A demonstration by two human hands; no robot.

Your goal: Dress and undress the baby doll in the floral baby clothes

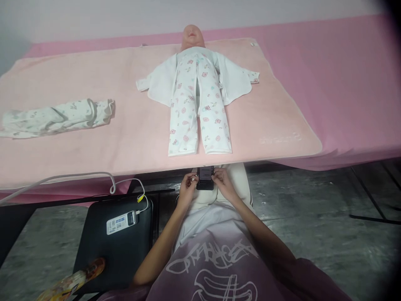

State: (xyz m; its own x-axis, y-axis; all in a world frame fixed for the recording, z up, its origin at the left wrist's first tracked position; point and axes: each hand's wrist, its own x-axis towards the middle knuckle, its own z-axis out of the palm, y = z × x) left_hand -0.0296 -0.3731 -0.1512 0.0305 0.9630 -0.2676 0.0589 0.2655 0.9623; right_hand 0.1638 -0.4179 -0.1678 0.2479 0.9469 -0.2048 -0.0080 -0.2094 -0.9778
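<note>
In my lap, just below the table's near edge, a dark smartphone (205, 184) lies between my two hands. My left hand (188, 184) grips its left side with curled fingers. From the right side, my right hand (223, 183) pinches the phone's edge. The table edge hides the phone's far end. Beyond it on the table, a baby doll (192, 37) lies on its back, its head away from me. White printed pants (216, 113) lie along its legs, and a white long-sleeved top (161, 85) spreads open on both sides with its sleeves outstretched.
A pink blanket (131, 138) covers a table with a darker pink cloth (328, 79). Rumpled printed baby clothing (56, 119) lies at left. Beside me, a black stool (115, 259) bears a white power bank (122, 223) with a cable (94, 173) and a colourful packet (72, 282).
</note>
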